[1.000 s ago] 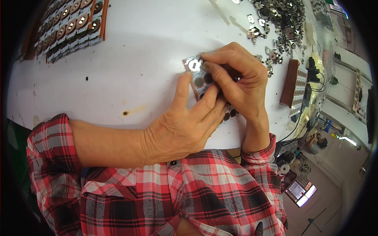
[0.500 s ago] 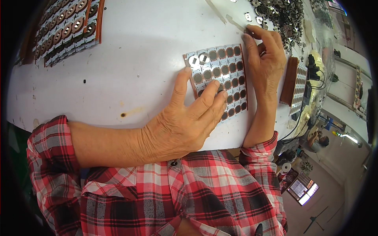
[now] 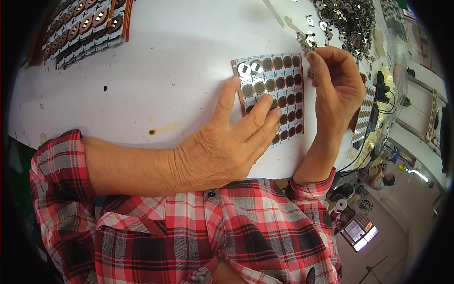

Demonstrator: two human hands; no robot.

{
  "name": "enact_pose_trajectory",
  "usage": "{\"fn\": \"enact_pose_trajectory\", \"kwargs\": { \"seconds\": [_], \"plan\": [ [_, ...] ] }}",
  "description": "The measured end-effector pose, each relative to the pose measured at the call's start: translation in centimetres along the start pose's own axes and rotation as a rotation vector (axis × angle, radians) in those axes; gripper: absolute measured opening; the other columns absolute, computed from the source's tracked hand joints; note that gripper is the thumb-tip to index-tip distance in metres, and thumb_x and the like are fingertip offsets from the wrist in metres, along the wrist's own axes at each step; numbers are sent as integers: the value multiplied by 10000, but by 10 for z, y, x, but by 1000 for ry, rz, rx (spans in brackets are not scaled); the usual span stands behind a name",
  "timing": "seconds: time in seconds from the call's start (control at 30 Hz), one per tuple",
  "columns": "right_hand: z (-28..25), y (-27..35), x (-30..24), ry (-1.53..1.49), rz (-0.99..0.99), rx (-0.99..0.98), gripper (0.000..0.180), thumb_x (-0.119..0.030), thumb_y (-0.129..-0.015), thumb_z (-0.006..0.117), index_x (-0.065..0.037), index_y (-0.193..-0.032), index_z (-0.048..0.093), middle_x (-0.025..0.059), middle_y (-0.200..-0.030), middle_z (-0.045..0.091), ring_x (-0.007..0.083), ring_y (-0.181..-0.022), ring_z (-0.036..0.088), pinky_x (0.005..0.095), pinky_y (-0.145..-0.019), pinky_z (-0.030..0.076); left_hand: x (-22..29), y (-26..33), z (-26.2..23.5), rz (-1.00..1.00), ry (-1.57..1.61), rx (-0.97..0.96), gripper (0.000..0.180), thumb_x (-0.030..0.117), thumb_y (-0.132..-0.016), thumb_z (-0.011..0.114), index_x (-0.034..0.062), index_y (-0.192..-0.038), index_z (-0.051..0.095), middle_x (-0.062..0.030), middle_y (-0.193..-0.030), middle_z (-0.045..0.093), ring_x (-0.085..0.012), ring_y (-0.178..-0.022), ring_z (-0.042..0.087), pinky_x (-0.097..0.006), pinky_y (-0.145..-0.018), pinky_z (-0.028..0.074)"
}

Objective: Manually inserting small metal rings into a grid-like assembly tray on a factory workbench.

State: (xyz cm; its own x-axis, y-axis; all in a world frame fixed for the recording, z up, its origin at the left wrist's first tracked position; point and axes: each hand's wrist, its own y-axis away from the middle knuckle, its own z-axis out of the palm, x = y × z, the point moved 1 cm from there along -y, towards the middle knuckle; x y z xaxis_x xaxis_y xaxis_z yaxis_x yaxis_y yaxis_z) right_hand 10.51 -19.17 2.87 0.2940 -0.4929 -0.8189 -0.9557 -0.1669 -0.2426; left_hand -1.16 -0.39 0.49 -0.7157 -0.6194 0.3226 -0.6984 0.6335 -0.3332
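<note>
A flat circuit-board panel [image 3: 291, 102] with rows of dark round pads lies on the white table in front of me. Two shiny round metal clips [image 3: 257, 67] sit on its far left corner. My left hand [image 3: 220, 142] rests over the panel, fingers apart, index fingertip by its left edge and the other fingertips on the board. Past the panel's far right corner, my right hand [image 3: 339, 90] has thumb and index finger pinched at a small metal clip [image 3: 307, 46]. A few more clips are close to these fingertips; the curled fingers partly hide what the hand holds.
A large heap of loose metal clips [image 3: 352, 23] covers the far right. Stacked panels [image 3: 85, 31] with round parts stand at the far left. Another panel stack [image 3: 364, 111] is right of my right wrist, beside black cables [image 3: 384, 90]. A person [image 3: 382, 179] is in the background.
My right hand has moved nearer to me, and clips now show at its fingertips. My left hand stays on the panel. The whole view has shifted slightly.
</note>
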Motion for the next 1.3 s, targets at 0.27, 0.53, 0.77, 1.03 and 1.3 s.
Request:
{"fn": "enact_pose_trajectory", "kwargs": {
  "seconds": [0.27, 0.53, 0.77, 1.03, 1.3],
  "plan": [
    [28, 16, -14, -268, 256, -137, 154, -24, -915, 776, 4, -1060, 733, 19, -875, 757, 28, -703, 631, 163, -603, 459, 1, 0, 2, 0, -16, 30, 448, 312, -792, 690, 48, -1148, 757, -147, -1298, 660, -317, -1326, 528, -749, -1039, 373],
    [31, 18, -8, -221, 186, -149, 119, -12, -918, 769, 15, -1026, 726, 28, -877, 753, 51, -776, 667, 172, -664, 500, 0, 1, 2, -4, 28, 33, 471, 320, -768, 700, 42, -1144, 757, -149, -1297, 659, -317, -1309, 538, -750, -1045, 367],
    [28, 18, -12, -199, 194, -180, 74, 51, -907, 737, 22, -975, 730, 12, -850, 718, 58, -742, 637, 195, -660, 511, 0, 1, 2, 16, -12, 33, 406, 287, -823, 675, 40, -1134, 758, -153, -1284, 665, -319, -1302, 545, -744, -1030, 381],
    [26, 12, -6, -89, 99, -242, 118, 61, -888, 735, 7, -988, 768, 5, -842, 670, 57, -730, 601, 208, -631, 471, 0, 2, -1, 39, 23, -10, 449, 330, -809, 703, 35, -1143, 760, -167, -1309, 654, -348, -1329, 529, -767, -1007, 374],
    [22, 14, -6, -70, 14, -292, 183, 42, -916, 730, -7, -1087, 776, 21, -914, 696, 59, -797, 607, 199, -692, 466, 2, 2, -1, 26, -20, 3, 494, 329, -785, 722, 24, -1172, 754, -169, -1319, 647, -356, -1342, 519, -775, -1010, 368]
  ]
}}
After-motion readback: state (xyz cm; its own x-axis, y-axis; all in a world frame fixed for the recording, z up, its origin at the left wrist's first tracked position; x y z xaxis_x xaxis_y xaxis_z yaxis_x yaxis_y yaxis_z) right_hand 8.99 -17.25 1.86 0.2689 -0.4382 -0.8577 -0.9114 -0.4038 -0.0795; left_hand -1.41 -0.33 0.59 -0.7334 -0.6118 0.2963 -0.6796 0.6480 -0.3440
